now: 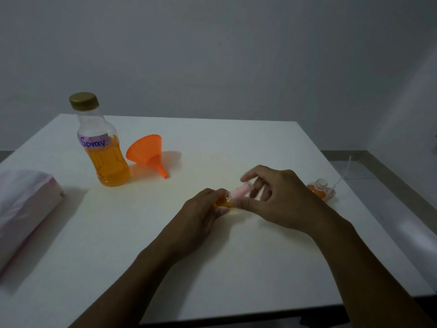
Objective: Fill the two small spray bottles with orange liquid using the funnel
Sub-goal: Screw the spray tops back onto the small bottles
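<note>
My left hand (203,213) grips a small spray bottle (223,201) holding orange liquid, tilted over the table's middle. My right hand (275,197) is closed on its pink spray cap (241,191) at the bottle's neck. A second small bottle (320,189) with orange liquid stands uncapped to the right, and a loose spray tube (340,179) lies beside it. The orange funnel (147,152) lies on its side at the back left. Next to it stands the big bottle (104,147) labelled "Spray", gold-capped and about half full of orange liquid.
The white table (118,233) ends close on the right and at the front. A pink and white packet (23,209) lies at the left edge. A grey wall stands behind.
</note>
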The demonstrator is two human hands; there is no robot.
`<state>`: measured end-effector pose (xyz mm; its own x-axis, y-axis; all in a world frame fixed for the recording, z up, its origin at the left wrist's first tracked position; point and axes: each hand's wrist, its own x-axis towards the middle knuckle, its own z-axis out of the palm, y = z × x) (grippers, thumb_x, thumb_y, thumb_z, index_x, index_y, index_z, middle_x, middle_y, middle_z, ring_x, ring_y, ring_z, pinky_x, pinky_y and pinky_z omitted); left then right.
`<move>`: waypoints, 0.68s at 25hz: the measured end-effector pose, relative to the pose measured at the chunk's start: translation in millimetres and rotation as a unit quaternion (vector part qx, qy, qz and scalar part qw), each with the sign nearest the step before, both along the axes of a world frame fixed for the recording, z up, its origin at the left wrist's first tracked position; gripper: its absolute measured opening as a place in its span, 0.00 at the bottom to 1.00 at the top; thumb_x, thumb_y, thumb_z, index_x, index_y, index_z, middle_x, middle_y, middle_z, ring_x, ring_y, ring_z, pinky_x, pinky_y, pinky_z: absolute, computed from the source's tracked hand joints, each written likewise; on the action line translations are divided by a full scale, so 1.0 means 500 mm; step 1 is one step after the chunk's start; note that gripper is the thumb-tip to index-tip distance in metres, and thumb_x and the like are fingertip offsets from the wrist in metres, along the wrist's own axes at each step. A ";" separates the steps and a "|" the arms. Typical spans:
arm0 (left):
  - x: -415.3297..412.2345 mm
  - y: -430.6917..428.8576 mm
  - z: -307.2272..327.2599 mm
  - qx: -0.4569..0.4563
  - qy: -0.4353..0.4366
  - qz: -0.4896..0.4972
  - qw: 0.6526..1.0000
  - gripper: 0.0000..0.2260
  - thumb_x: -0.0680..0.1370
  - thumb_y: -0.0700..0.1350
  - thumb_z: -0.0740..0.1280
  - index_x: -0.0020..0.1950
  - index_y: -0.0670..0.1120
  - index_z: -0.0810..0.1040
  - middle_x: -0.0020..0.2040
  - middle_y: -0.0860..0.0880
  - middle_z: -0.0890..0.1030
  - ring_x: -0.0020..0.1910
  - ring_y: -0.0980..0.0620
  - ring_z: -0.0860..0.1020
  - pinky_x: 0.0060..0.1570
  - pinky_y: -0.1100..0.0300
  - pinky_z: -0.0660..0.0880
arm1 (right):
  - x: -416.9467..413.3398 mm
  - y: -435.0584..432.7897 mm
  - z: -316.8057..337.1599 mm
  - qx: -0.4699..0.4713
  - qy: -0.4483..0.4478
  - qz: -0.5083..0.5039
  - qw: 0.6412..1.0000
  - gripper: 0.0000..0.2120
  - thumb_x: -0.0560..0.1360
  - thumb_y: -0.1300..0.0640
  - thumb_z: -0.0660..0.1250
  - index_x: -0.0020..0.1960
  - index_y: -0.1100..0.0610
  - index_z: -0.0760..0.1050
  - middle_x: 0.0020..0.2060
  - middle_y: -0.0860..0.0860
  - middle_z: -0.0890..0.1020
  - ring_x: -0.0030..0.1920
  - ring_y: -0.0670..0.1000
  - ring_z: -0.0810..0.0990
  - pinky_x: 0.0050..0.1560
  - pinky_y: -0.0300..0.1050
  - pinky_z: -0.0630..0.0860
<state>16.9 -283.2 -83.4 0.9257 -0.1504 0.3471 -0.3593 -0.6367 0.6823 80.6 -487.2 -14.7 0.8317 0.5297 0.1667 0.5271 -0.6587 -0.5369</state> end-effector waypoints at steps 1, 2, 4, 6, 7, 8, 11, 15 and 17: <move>0.000 0.001 -0.001 0.002 0.004 0.001 1.000 0.14 0.79 0.49 0.58 0.63 0.52 0.74 0.55 0.51 0.78 0.50 0.60 0.73 0.50 0.68 0.71 | -0.004 0.001 -0.001 0.007 -0.011 0.036 0.999 0.20 0.69 0.37 0.73 0.56 0.46 0.78 0.45 0.40 0.82 0.39 0.43 0.81 0.38 0.33 0.78; 0.001 0.003 -0.001 0.004 0.006 -0.004 1.000 0.13 0.80 0.49 0.58 0.63 0.53 0.73 0.55 0.52 0.78 0.50 0.59 0.74 0.50 0.67 0.71 | -0.004 0.002 -0.004 0.017 -0.030 0.065 0.997 0.17 0.71 0.43 0.75 0.58 0.47 0.79 0.47 0.40 0.83 0.41 0.42 0.81 0.39 0.30 0.76; 0.001 0.003 0.000 0.006 0.009 -0.019 1.000 0.12 0.80 0.50 0.59 0.62 0.53 0.73 0.53 0.52 0.77 0.49 0.58 0.74 0.49 0.63 0.72 | 0.000 0.002 -0.016 0.026 -0.052 0.080 0.995 0.12 0.74 0.49 0.74 0.54 0.52 0.82 0.44 0.43 0.84 0.40 0.43 0.81 0.38 0.30 0.76; -0.002 0.000 0.001 0.010 0.014 -0.028 0.999 0.12 0.80 0.51 0.58 0.62 0.52 0.74 0.51 0.52 0.77 0.48 0.57 0.74 0.47 0.61 0.72 | 0.003 0.004 -0.022 0.010 -0.049 0.071 0.996 0.10 0.74 0.49 0.74 0.51 0.53 0.82 0.39 0.45 0.83 0.36 0.43 0.79 0.35 0.32 0.73; -0.004 0.000 0.002 0.012 0.018 -0.031 0.999 0.12 0.80 0.52 0.58 0.61 0.52 0.74 0.51 0.52 0.77 0.47 0.57 0.74 0.47 0.60 0.72 | 0.003 0.006 -0.023 0.000 -0.048 0.067 0.997 0.09 0.74 0.48 0.73 0.50 0.53 0.81 0.37 0.45 0.82 0.34 0.44 0.78 0.33 0.35 0.73; -0.006 0.001 0.003 0.012 0.021 -0.036 0.999 0.13 0.80 0.53 0.57 0.60 0.52 0.75 0.50 0.51 0.77 0.47 0.57 0.74 0.47 0.59 0.72 | 0.003 0.007 -0.023 -0.007 -0.048 0.067 0.997 0.10 0.74 0.46 0.71 0.49 0.52 0.80 0.36 0.45 0.82 0.34 0.44 0.78 0.32 0.38 0.75; -0.011 0.006 0.007 -0.003 0.035 -0.062 0.997 0.12 0.81 0.54 0.57 0.60 0.53 0.75 0.49 0.54 0.76 0.47 0.56 0.75 0.46 0.61 0.72 | -0.004 0.011 -0.013 -0.026 -0.038 0.081 0.996 0.11 0.76 0.44 0.68 0.48 0.52 0.80 0.35 0.45 0.82 0.33 0.47 0.79 0.33 0.45 0.78; -0.010 0.008 0.009 0.001 0.029 -0.060 0.998 0.10 0.80 0.50 0.60 0.60 0.53 0.75 0.49 0.54 0.76 0.47 0.57 0.75 0.45 0.67 0.71 | -0.010 0.015 -0.013 -0.039 -0.034 0.084 0.995 0.12 0.78 0.47 0.67 0.45 0.56 0.81 0.34 0.48 0.82 0.33 0.48 0.78 0.33 0.50 0.77; -0.010 0.000 0.009 0.018 0.007 -0.026 0.999 0.09 0.79 0.47 0.64 0.59 0.53 0.76 0.51 0.53 0.78 0.48 0.58 0.75 0.46 0.68 0.72 | -0.016 0.024 -0.018 -0.029 -0.021 0.050 0.998 0.10 0.78 0.50 0.67 0.46 0.56 0.82 0.36 0.48 0.83 0.35 0.47 0.78 0.37 0.51 0.79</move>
<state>11.8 -283.0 -78.7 0.9209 -0.2117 0.3274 -0.3836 -0.6419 0.6639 72.4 -475.0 -23.8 0.7675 0.6188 0.1676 0.6129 -0.6314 -0.4751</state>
